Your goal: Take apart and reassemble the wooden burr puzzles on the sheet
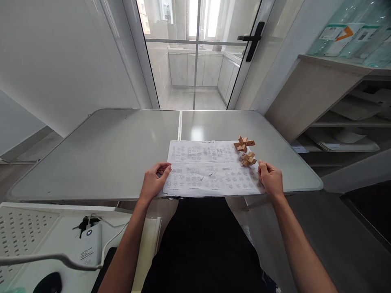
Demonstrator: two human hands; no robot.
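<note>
A white printed instruction sheet (210, 167) lies flat near the front edge of a grey folding table (106, 150). My left hand (154, 181) rests on the sheet's left edge with the fingers curled, pinching the paper. My right hand (270, 179) sits at the sheet's right edge, fingers curled on the paper. Two small wooden interlocking puzzles stand on the sheet's right part: one (244, 143) farther back, the other (248, 158) just left of my right fingertips, not touched.
A glass door with a black handle (253, 38) stands behind the table. Wooden shelves (342, 118) with trays are at the right. At lower left a white surface (36, 236) carries a power bank (90, 244), keys, a cable and a black mouse.
</note>
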